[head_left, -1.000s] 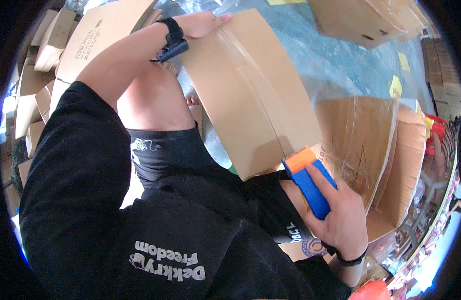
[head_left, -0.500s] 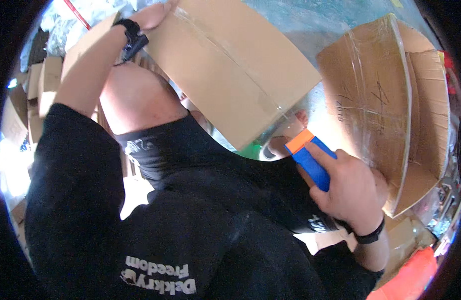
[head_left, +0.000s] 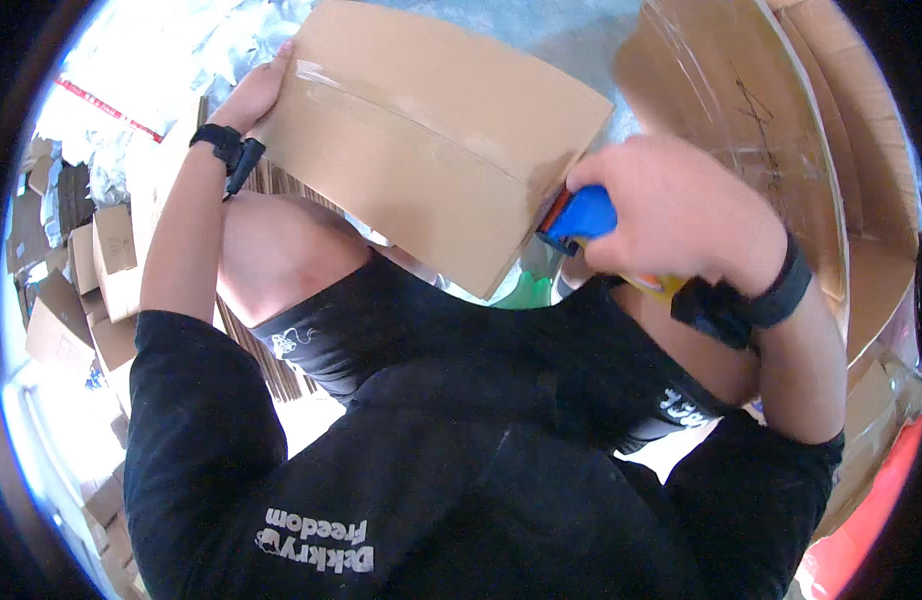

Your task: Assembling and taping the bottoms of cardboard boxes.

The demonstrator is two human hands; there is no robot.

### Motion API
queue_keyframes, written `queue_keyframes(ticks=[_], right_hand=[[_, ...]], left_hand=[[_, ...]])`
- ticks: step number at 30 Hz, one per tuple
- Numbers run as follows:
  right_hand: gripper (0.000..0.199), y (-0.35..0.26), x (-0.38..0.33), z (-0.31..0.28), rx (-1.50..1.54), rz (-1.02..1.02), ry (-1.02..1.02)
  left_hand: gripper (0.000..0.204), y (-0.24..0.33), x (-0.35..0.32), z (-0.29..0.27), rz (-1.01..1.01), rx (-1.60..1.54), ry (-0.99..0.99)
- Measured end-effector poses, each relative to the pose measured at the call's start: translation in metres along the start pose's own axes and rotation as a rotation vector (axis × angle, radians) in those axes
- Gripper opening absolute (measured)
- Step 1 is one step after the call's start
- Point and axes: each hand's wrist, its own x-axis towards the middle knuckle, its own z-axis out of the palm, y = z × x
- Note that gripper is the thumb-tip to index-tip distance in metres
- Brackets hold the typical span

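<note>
A brown cardboard box sits tilted in front of me, with clear tape running along the seam of its upper face. My left hand grips the box at its far left edge, fingers partly hidden behind the side. My right hand is closed around a blue tape dispenser with an orange-red front and a yellow part below the fingers. The dispenser's front is against the box's near right edge, at the end of the seam. The hand covers most of the dispenser.
On the right stands a large open cardboard box. A stack of flattened cardboard lies beside my left leg. Several smaller boxes are piled at far left. Crumpled clear plastic lies behind; a red item is at lower right.
My right hand has moved up and forward, bringing the dispenser from off the box to its right edge. The box has turned and shifted slightly left, my left hand still on it.
</note>
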Motion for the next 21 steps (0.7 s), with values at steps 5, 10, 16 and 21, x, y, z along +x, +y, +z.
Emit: queue_keyframes(ticks=[5, 10, 16, 21], right_hand=[[0.044, 0.018, 0.019, 0.008, 0.127, 0.033, -0.026], [0.055, 0.035, 0.041, 0.025, 0.034, 0.098, 0.182], [0.066, 0.051, 0.052, -0.009, 0.241, 0.117, 0.910], [0.061, 0.064, 0.013, -0.045, 0.362, 0.121, 1.099]], left_hand=[[0.096, 0.001, -0.003, 0.003, -0.070, -0.149, 0.032], [0.098, 0.019, -0.024, -0.005, -0.071, 0.123, 0.203], [0.089, -0.005, -0.026, -0.041, -0.227, 0.388, 0.095], [0.063, 0.063, -0.080, 0.008, 0.171, 0.825, 0.571]])
